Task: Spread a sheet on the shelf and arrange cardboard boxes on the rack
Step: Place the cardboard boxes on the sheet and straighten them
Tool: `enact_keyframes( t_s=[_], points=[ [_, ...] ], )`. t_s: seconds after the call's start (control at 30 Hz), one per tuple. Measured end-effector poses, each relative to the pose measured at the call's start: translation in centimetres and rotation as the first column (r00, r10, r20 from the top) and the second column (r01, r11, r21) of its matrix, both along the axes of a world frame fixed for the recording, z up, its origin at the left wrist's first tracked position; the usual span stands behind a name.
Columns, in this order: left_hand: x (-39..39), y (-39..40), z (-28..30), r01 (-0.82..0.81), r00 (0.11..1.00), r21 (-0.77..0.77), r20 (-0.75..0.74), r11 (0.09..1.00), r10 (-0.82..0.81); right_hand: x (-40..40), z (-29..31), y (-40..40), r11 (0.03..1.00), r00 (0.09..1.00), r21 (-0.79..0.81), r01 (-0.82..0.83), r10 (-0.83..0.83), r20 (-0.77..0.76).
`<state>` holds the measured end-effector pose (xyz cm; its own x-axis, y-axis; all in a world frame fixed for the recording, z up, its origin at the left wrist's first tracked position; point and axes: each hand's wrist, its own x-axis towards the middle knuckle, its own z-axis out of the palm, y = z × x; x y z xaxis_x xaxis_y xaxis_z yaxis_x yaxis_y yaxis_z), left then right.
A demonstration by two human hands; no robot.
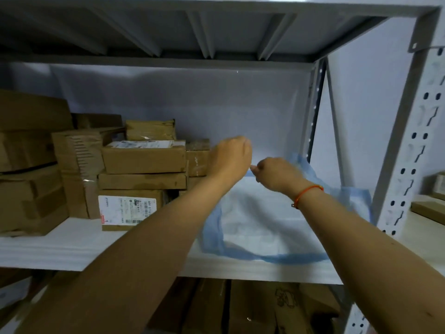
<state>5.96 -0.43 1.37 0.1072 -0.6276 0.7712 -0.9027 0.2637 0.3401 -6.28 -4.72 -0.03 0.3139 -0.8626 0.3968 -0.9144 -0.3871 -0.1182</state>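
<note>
A white sheet with blue edges [255, 225] lies rumpled on the right half of the white shelf [72, 249], its far right corner riding up against the rack's back post. Both my hands reach over it toward the back wall. My left hand [232, 156] is a closed fist above the sheet's far edge. My right hand [277, 173], with an orange cord at the wrist, pinches that far edge. Several brown cardboard boxes [143, 160] are stacked on the left half of the shelf, just left of my left hand.
A grey perforated upright [414, 150] stands at the right front corner of the rack. The shelf above [216, 32] hangs low overhead. More cardboard boxes [252, 307] fill the level below. Another shelf with flat boxes [428, 208] shows at far right.
</note>
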Motion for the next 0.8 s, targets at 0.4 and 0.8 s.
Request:
enact_keyframes(
  t_s=[0.4,0.8],
  points=[
    [15.7,4.6,5.9,-0.183,0.907,-0.289,-0.419,0.94,0.048,15.1,3.2,-0.3,0.694,0.639,0.252,-0.675,0.377,0.671],
    [19.2,3.3,3.7,-0.253,0.885,-0.272,-0.453,0.928,0.108,16.4,3.0,-3.5,0.631,0.656,0.325,-0.704,0.404,0.638]
  ],
)
